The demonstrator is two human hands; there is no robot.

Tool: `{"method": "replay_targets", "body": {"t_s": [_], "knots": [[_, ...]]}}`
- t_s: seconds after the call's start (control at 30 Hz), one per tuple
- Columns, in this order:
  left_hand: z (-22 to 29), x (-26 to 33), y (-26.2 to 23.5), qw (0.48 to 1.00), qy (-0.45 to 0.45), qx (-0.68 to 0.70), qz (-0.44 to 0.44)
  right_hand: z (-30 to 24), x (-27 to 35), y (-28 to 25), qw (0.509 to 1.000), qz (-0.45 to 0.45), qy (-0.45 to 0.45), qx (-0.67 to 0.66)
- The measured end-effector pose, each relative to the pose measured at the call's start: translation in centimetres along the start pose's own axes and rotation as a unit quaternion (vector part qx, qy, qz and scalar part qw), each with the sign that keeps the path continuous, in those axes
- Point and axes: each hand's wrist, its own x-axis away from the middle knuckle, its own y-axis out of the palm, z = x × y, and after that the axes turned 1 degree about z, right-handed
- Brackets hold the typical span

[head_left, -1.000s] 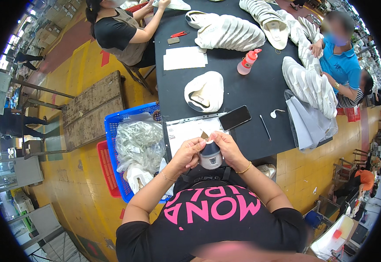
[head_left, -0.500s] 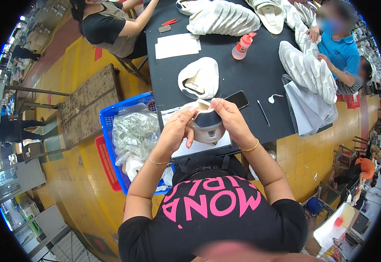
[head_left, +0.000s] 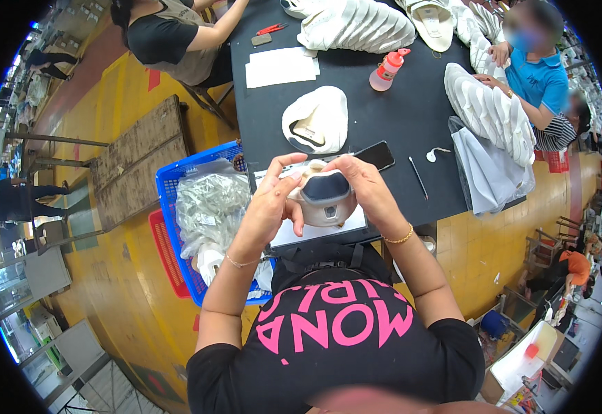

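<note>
Between my hands, near the table's front edge, a cream shoe upper (head_left: 330,210) has its dark navy heel lining (head_left: 325,188) facing me. My left hand (head_left: 268,203) holds its left side, thumb at the collar, index finger lifted and the lower fingers curled alongside. My right hand (head_left: 368,192) grips the right side of the collar, thumb and fingers pressed on its top edge. Just beyond lies another cream shoe upper (head_left: 328,114), its opening turned to the left. White paper (head_left: 289,235) lies under the held piece.
A phone (head_left: 375,156), a pen (head_left: 418,178) and white earphones (head_left: 437,154) lie to the right. Farther off are a pink-capped bottle (head_left: 389,70), stacked uppers (head_left: 356,27) and paper sheets (head_left: 284,67). A blue basket (head_left: 168,200) with plastic bags stands left. Two co-workers sit across the table.
My left index finger has lifted off the collar, and the left hand has opened slightly. The held upper stays in nearly the same place. The right-hand co-worker's hands have shifted on the stacked uppers.
</note>
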Motion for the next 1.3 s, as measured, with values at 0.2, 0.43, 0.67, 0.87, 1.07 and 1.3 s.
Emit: {"method": "replay_targets", "body": {"t_s": [0.2, 0.43, 0.67, 0.87, 1.07, 1.3], "knots": [[-1.2, -0.2, -0.4, 0.962, 0.239, -0.066, 0.111, 1.1, -0.8, -0.5, 0.994, 0.062, 0.006, -0.088], [-5.5, 0.6, -2.7, 0.986, -0.018, 0.152, 0.067, 2.5, -0.6, -1.0, 0.975, 0.127, -0.008, -0.184], [-7.2, -1.5, 0.1, 0.961, 0.056, 0.272, 0.001, 4.2, 0.9, -0.3, 0.965, 0.106, -0.091, -0.224], [-7.4, 0.3, -0.8, 0.965, 0.009, 0.259, -0.043, 4.0, 2.2, -0.7, 0.963, 0.054, -0.258, -0.049], [-10.3, 0.6, -2.3, 0.92, -0.004, 0.39, -0.043, 1.6, 5.0, 0.2, 0.873, 0.017, -0.379, 0.308], [-11.8, 0.8, -3.5, 0.891, 0.055, 0.429, -0.138, 0.3, 6.1, 2.3, 0.79, -0.01, -0.475, 0.388]]}}
